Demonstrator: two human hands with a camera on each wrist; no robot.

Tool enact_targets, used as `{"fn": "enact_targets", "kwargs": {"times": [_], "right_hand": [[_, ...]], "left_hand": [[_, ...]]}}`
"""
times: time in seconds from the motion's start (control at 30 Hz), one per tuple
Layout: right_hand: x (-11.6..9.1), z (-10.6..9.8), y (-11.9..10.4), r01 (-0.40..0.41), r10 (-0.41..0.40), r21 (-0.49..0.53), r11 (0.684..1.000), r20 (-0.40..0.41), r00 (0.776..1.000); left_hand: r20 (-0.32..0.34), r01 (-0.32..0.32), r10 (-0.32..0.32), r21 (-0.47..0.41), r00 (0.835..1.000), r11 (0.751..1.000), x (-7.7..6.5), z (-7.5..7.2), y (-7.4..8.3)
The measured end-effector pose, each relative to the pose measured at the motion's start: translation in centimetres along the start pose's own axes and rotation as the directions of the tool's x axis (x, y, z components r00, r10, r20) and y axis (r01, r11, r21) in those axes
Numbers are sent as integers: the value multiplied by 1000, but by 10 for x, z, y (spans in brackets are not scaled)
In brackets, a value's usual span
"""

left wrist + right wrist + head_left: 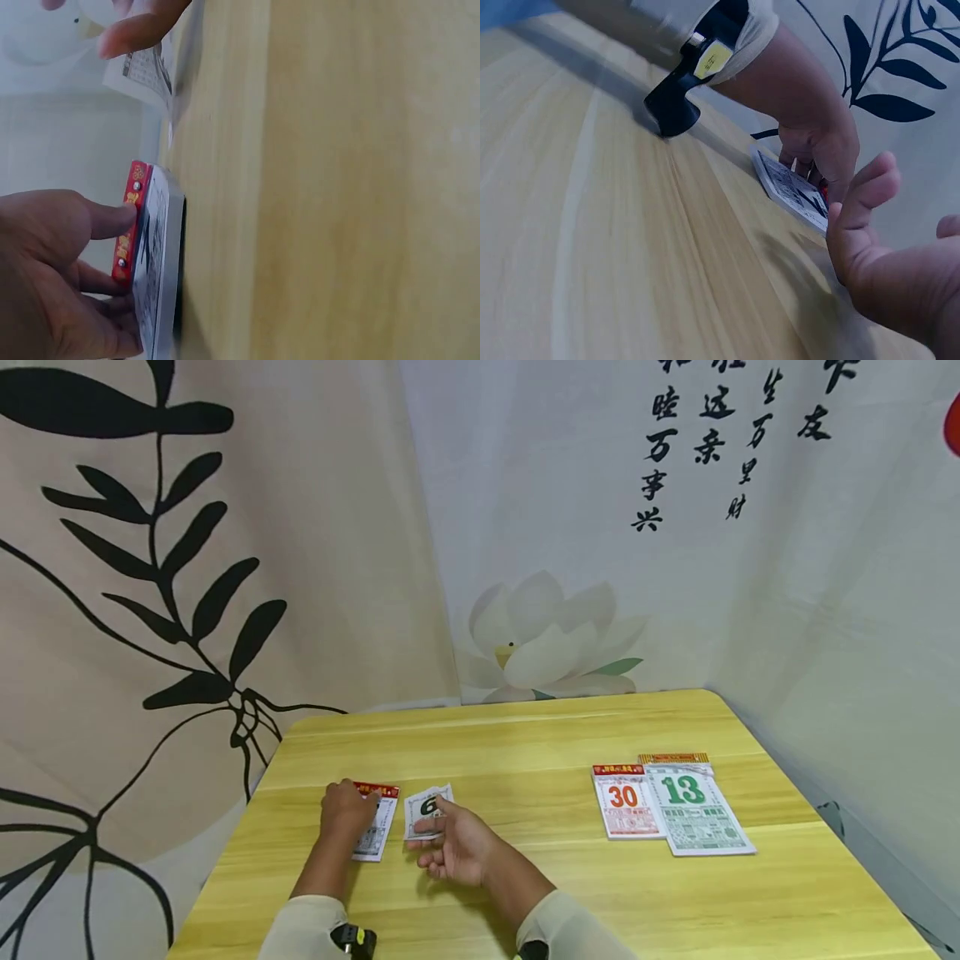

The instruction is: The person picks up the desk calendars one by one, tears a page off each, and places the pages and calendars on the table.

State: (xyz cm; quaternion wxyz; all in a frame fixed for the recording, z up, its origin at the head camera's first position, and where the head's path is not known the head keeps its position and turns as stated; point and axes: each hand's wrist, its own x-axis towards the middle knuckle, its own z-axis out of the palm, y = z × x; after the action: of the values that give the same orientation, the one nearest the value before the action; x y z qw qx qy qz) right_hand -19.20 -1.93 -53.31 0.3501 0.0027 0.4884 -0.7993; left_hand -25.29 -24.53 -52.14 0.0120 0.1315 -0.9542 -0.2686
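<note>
A small tear-off calendar (376, 828) with a red header lies at the left of the table. My left hand (348, 814) holds its top end, thumb on the red header (129, 225) and fingers along the side. Just right of it, a loose calendar sheet (417, 802) printed with a 6 curls up from the table in the left wrist view. My right hand (468, 843) is at the sheet's right side, palm turned inward and fingers loosely bent. Its blurred fingers overlap the sheet in the head view; no clear pinch shows.
Farther right on the wooden table (525, 760) lie a small calendar (626, 810) showing a red 30 and a larger calendar (701, 814) showing a green 13, partly overlapping. Printed curtains (360, 527) hang behind and beside the table.
</note>
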Motion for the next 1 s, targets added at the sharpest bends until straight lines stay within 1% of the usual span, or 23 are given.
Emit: {"fn": "enact_targets", "kwargs": {"times": [0.07,0.13,0.27,0.37,0.43,0.6,0.87,1.0], "right_hand": [[1,-1,1,-21,21,8,1000,14,1000],[2,0,1,-32,32,16,999,29,999],[6,5,5,-43,42,28,999,39,998],[9,9,9,-50,49,55,997,19,999],[11,11,12,-52,52,74,996,3,999],[11,17,18,-53,56,113,992,-20,998],[5,36,26,-53,58,96,994,-48,997],[4,40,29,-39,46,101,994,-73,996]], "left_hand": [[-2,-4,4,12,1000,1000,0,1,0],[-8,4,-4,17,1000,1000,0,1,2],[-6,47,-47,42,999,998,-2,-2,5],[10,67,-68,71,998,995,-3,-2,4],[17,69,-70,81,997,994,-4,-2,3],[18,71,-73,73,997,995,-5,-2,-1],[32,96,-98,58,995,994,-4,-2,-7],[43,90,-93,60,995,994,-5,-3,-7]]}}
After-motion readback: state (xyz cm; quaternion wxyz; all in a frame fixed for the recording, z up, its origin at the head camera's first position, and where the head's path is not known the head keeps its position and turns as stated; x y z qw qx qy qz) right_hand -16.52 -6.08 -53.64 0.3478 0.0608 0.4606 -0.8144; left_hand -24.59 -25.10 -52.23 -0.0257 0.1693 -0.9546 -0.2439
